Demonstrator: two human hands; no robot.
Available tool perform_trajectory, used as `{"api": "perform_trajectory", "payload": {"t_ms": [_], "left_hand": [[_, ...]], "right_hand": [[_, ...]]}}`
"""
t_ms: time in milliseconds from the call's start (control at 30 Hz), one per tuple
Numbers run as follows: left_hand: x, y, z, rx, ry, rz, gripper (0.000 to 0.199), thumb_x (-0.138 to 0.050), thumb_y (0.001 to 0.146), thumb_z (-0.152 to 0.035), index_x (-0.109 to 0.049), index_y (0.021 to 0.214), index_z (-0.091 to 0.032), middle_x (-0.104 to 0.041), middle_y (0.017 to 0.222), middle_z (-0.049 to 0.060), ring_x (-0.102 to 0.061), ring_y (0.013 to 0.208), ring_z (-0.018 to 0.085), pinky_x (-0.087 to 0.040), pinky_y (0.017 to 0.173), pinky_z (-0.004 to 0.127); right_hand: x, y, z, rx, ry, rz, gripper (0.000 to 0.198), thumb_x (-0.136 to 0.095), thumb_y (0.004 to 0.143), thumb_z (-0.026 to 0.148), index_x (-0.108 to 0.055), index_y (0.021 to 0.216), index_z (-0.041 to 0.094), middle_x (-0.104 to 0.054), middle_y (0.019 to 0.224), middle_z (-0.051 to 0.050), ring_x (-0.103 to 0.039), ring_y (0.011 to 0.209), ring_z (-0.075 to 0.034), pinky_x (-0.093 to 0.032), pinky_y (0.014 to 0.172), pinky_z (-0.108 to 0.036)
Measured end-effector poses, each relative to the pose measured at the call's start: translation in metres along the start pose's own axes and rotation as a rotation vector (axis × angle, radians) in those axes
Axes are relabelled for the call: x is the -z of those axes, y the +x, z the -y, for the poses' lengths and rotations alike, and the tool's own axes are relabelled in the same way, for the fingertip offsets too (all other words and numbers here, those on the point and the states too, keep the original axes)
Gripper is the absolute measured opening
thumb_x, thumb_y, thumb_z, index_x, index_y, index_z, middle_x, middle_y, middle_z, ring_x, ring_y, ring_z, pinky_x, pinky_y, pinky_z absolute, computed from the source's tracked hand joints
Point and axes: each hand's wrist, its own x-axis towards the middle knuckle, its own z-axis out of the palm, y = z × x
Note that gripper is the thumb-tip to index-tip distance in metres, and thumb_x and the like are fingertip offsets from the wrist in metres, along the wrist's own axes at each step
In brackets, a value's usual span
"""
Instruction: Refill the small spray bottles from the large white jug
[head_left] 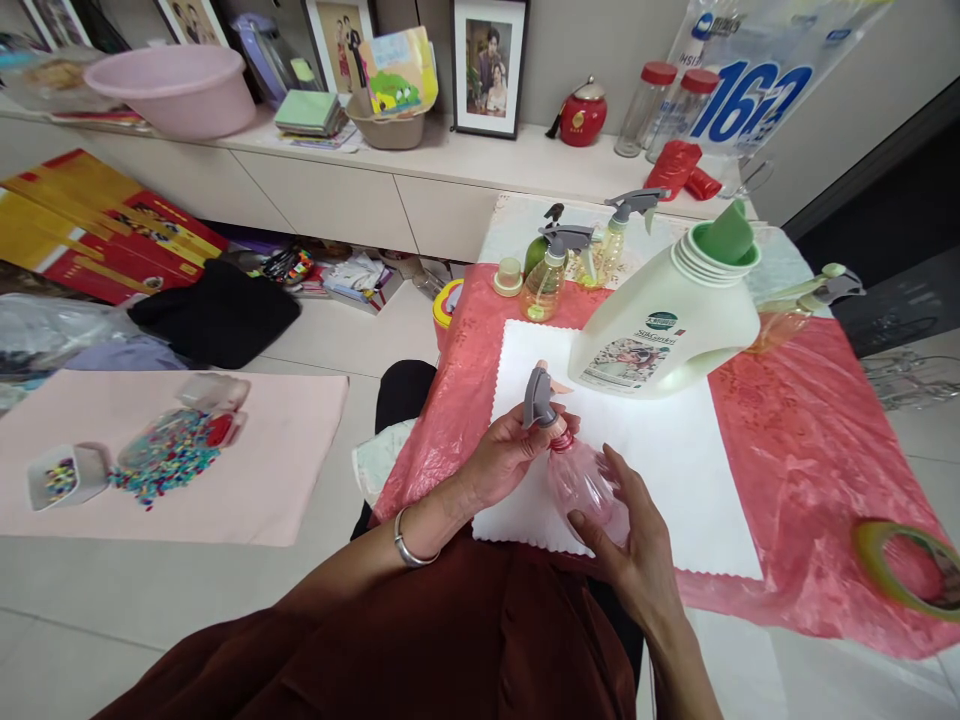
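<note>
hands point(570, 500) grip pink spray bottle point(581, 480) (grey nozzle).

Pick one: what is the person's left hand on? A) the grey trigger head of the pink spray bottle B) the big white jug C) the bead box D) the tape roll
A: the left hand closes around the grey trigger head atop the pink spray bottle, while the right hand steadies the bottle's body over the white mat.

Just beyond my grip a white jug point(664, 325) lies tilted on the white cloth point(675, 470); three spray bottles point(551, 270) farther off; tape roll point(907, 570) to my right.
</note>
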Motion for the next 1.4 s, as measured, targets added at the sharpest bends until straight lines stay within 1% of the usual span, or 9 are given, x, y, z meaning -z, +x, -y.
{"api": "perform_trajectory", "payload": {"t_ms": [300,533,667,833,933,1067,1167,1267,1400], "left_hand": [[0.002,-0.002,0.003,0.022,0.018,0.034,0.037,-0.090,0.073,-0.035,-0.076,0.103,-0.018,-0.075,0.102,0.009,-0.068,0.110,0.025,-0.042,0.100,0.038],[0.000,-0.003,0.003,0.043,0.042,0.027,0.044,-0.092,0.069,-0.039,-0.076,0.104,-0.018,-0.074,0.105,0.009,-0.069,0.109,0.026,-0.041,0.103,0.039],[-0.002,-0.005,0.003,0.031,0.045,0.020,0.039,-0.088,0.076,-0.039,-0.076,0.106,-0.017,-0.074,0.102,0.008,-0.068,0.107,0.023,-0.041,0.101,0.036],[-0.004,-0.005,0.007,-0.035,0.063,-0.031,0.038,-0.090,0.073,-0.041,-0.077,0.100,-0.018,-0.071,0.100,0.006,-0.065,0.100,0.019,-0.043,0.095,0.034],[-0.002,-0.004,0.009,-0.017,0.040,-0.085,0.036,-0.093,0.069,-0.037,-0.078,0.096,-0.017,-0.070,0.096,0.004,-0.064,0.096,0.018,-0.043,0.091,0.034],[-0.002,-0.004,0.007,0.012,0.018,-0.100,0.040,-0.095,0.065,-0.034,-0.079,0.097,-0.015,-0.070,0.089,0.005,-0.063,0.088,0.017,-0.043,0.089,0.035],[-0.002,-0.004,0.005,-0.008,0.006,-0.078,0.040,-0.095,0.065,-0.030,-0.078,0.098,-0.016,-0.072,0.088,0.004,-0.064,0.086,0.017,-0.043,0.093,0.037],[-0.003,-0.004,0.002,-0.025,0.002,-0.049,0.039,-0.095,0.065,-0.031,-0.076,0.096,-0.016,-0.074,0.090,0.005,-0.066,0.091,0.019,-0.043,0.095,0.037],[-0.006,-0.006,-0.001,0.011,0.006,0.003,0.036,-0.093,0.067,-0.037,-0.075,0.090,-0.015,-0.074,0.097,0.009,-0.067,0.104,0.024,-0.043,0.097,0.037]], "right_hand": [[-0.003,-0.003,-0.001,0.018,0.004,-0.031,0.071,-0.062,0.098,0.059,-0.040,0.156,0.024,-0.047,0.142,-0.009,-0.051,0.129,-0.026,-0.050,0.104,-0.043],[-0.006,-0.003,0.001,0.030,0.017,-0.040,0.070,-0.061,0.098,0.059,-0.042,0.154,0.021,-0.049,0.140,-0.010,-0.053,0.126,-0.025,-0.052,0.100,-0.040],[-0.009,-0.005,0.001,0.029,-0.004,-0.060,0.069,-0.060,0.099,0.060,-0.041,0.154,0.023,-0.049,0.140,-0.009,-0.053,0.126,-0.025,-0.052,0.100,-0.042],[-0.012,-0.006,0.001,0.061,-0.050,-0.053,0.069,-0.060,0.099,0.056,-0.038,0.155,0.022,-0.048,0.140,-0.010,-0.052,0.127,-0.024,-0.051,0.101,-0.041],[-0.012,-0.006,0.001,0.061,-0.041,-0.055,0.069,-0.061,0.099,0.055,-0.040,0.155,0.022,-0.049,0.140,-0.010,-0.053,0.126,-0.025,-0.052,0.100,-0.040],[-0.010,-0.007,0.002,-0.007,0.088,-0.017,0.071,-0.064,0.095,0.059,-0.044,0.153,0.022,-0.050,0.141,-0.009,-0.055,0.124,-0.026,-0.055,0.096,-0.039],[-0.009,-0.009,-0.001,-0.081,0.231,0.012,0.074,-0.068,0.092,0.061,-0.045,0.153,0.026,-0.046,0.145,-0.009,-0.054,0.127,-0.029,-0.052,0.103,-0.047],[-0.009,-0.011,-0.003,-0.158,0.407,0.038,0.071,-0.071,0.091,0.058,-0.047,0.152,0.030,-0.044,0.147,-0.008,-0.049,0.134,-0.030,-0.046,0.111,-0.052],[-0.010,-0.009,-0.004,-0.206,0.639,0.091,0.065,-0.073,0.092,0.053,-0.051,0.149,0.030,-0.048,0.144,-0.008,-0.051,0.133,-0.028,-0.052,0.108,-0.045]]}}
